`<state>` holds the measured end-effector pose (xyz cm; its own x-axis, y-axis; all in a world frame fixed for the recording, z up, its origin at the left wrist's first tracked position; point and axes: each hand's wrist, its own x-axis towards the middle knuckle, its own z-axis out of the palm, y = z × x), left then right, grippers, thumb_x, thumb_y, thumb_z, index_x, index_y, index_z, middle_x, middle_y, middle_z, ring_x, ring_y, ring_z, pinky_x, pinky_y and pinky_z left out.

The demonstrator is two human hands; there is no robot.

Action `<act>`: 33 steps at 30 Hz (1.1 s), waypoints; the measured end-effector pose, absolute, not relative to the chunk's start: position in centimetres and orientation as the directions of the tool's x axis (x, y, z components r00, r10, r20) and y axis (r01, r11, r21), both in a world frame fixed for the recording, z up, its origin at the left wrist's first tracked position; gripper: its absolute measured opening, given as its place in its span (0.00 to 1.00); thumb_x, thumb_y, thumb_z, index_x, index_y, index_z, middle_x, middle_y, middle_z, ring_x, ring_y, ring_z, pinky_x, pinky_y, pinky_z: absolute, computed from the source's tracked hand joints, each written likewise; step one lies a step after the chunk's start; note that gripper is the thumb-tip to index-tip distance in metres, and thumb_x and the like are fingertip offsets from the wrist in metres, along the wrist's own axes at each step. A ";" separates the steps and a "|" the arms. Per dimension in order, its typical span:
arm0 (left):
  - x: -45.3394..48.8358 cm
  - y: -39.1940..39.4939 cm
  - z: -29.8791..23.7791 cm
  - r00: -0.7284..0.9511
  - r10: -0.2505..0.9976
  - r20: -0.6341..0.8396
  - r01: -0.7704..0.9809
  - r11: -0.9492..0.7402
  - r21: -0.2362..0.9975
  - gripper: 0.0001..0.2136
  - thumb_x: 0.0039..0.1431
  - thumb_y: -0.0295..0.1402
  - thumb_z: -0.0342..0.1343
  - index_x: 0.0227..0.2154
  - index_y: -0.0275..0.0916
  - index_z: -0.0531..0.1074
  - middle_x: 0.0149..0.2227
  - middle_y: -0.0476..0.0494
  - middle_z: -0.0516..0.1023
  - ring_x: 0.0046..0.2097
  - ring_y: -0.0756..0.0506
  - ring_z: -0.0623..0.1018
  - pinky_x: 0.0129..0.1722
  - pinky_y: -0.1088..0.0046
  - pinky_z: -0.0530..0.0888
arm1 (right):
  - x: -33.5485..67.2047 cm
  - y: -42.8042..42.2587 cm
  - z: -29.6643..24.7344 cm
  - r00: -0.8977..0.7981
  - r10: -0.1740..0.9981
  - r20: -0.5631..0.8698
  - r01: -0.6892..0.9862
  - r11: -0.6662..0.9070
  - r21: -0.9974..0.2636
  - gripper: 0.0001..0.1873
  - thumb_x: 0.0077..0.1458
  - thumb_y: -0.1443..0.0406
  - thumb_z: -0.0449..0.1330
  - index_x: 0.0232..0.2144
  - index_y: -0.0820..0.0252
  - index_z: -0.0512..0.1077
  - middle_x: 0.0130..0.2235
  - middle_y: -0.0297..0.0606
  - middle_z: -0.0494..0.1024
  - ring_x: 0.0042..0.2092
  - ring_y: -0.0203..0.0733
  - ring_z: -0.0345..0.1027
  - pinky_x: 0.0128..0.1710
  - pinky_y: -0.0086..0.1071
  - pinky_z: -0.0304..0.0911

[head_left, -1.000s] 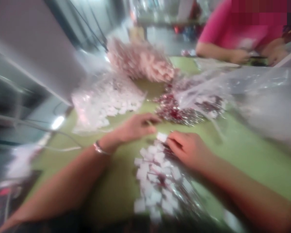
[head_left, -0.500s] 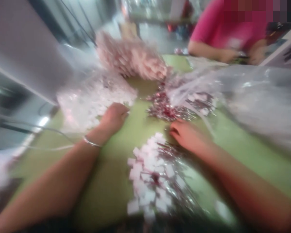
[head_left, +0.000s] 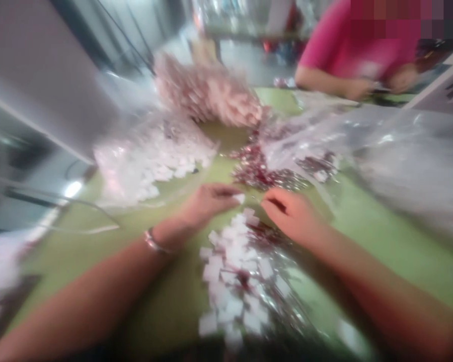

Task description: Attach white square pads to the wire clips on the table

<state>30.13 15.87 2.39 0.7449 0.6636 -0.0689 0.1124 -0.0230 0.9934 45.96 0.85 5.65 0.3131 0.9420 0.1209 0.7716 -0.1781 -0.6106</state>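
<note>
Between the thumb and fingers of my left hand [head_left: 207,203] is a small white tag [head_left: 239,198]. My right hand [head_left: 289,208] is closed in a pinch just right of the tag, a small gap between the two hands. Whatever its fingertips hold is too blurred to name. Below both hands lies a heap of thin shiny stems with white square tags [head_left: 226,301] at their left ends. Beyond the right hand is a pile of red and silver glittery stems [head_left: 258,168].
A clear plastic bag with white tags [head_left: 151,161] lies at the left on the green table [head_left: 173,291]. A pink fluffy bundle [head_left: 211,93] stands behind. Large clear plastic [head_left: 411,156] covers the right side. Across the table, a person in a pink top [head_left: 347,55] works with both hands.
My left hand has moved right, away from the plastic bag, and now shows a white tag at its fingertips near my right hand. The right hand has hardly moved.
</note>
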 end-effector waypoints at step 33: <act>30.1 14.4 3.1 0.882 0.472 0.000 0.074 -0.138 0.988 0.07 0.48 0.34 0.66 0.29 0.37 0.75 0.32 0.43 0.80 0.33 0.49 0.78 0.35 0.74 0.76 | 45.0 1.1 5.2 0.218 0.975 0.034 0.870 -0.179 -0.460 0.12 0.58 0.67 0.52 0.24 0.59 0.70 0.24 0.34 0.73 0.26 0.34 0.61 0.28 0.30 0.50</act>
